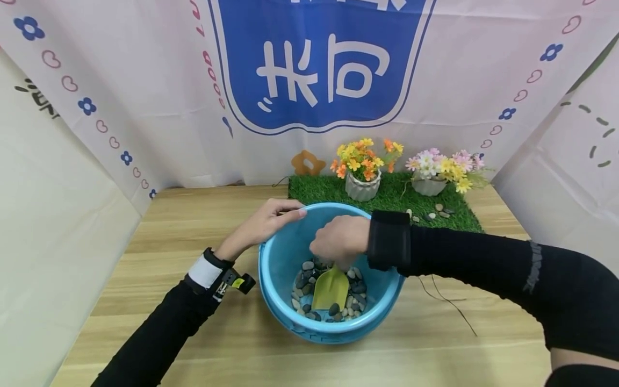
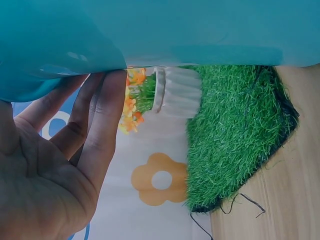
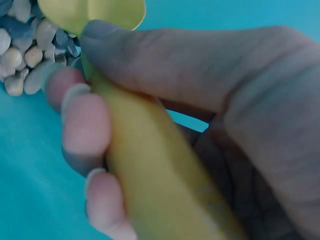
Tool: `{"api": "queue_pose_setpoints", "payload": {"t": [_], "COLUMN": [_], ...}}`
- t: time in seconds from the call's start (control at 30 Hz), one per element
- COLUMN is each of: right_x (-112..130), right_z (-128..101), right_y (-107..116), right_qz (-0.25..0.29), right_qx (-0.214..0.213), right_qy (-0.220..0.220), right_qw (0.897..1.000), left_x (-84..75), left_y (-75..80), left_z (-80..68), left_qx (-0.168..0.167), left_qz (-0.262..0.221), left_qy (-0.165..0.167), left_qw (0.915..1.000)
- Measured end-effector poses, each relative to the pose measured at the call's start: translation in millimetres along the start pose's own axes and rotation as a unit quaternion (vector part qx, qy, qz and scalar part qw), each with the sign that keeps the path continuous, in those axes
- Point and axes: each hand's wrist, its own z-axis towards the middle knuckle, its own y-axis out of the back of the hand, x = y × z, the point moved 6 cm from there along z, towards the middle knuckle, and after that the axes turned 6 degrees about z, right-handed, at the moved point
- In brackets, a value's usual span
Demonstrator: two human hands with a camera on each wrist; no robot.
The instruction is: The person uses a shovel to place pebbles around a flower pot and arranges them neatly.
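Item 1: blue basin (image 1: 285, 252). Round plastic tub standing on the wooden worktop (image 1: 193, 226), near the middle, closer to the front edge than to the back. Its floor carries a bed of pebbles (image 1: 302, 282), grey, dark and pale mixed.

Item 2: yellow scoop (image 1: 331, 287). Small plastic trowel inside the basin, blade lying on the pebbles, tip pointing toward the basin's front wall. The handle runs up into the right hand.

Item 3: right hand (image 1: 340, 240). Reaches over the basin's back rim from the right side of the worktop, black sleeve to the wrist. The fingers (image 3: 82, 117) are curled round the scoop's handle with the thumb laid along the top, a closed grip, as the right wrist view shows.

Item 4: left hand (image 1: 263, 221). Rests on the basin's back left rim. The fingers (image 2: 102, 107) lie fairly straight against the outside wall; whether the thumb hooks over the rim cannot be told.

Item 5: green turf mat (image 1: 387, 196). Lies at the back edge of the worktop, right of centre, just behind the basin. It bears a ribbed white pot of orange and yellow flowers (image 1: 362, 185), a second white pot of pink and yellow flowers (image 1: 429, 185), and a few loose pebbles toward its front right.

Item 6: printed backdrop (image 1: 319, 64). Hangs behind the worktop's back edge, white with a blue panel.
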Motion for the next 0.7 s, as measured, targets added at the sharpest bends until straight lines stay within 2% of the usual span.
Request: {"api": "queue_pose_setpoints", "payload": {"t": [0.23, 0.47, 0.53, 0.63, 0.7], "right_x": [-15, -23, -23, -27, -23], "right_z": [11, 16, 21, 33, 32], "right_y": [-11, -16, -21, -35, -34], "right_qz": [0.078, 0.106, 0.113, 0.117, 0.124], "right_qx": [0.103, 0.135, 0.152, 0.151, 0.152], "right_qy": [0.004, -0.019, -0.003, 0.025, 0.050], "right_qw": [0.992, 0.985, 0.982, 0.981, 0.979], "left_x": [2.8, 1.2, 0.4, 0.8, 3.9], "left_y": [-2.3, -2.2, -2.1, -1.2, -0.3], "left_z": [-0.7, -0.3, -0.2, 0.2, 0.9], "left_qx": [0.003, 0.000, 0.001, 0.003, 0.000], "left_qz": [0.001, -0.002, -0.002, -0.002, -0.006], "left_qy": [0.004, -0.001, -0.001, -0.003, -0.007], "left_qw": [1.0000, 1.0000, 1.0000, 1.0000, 1.0000]}}
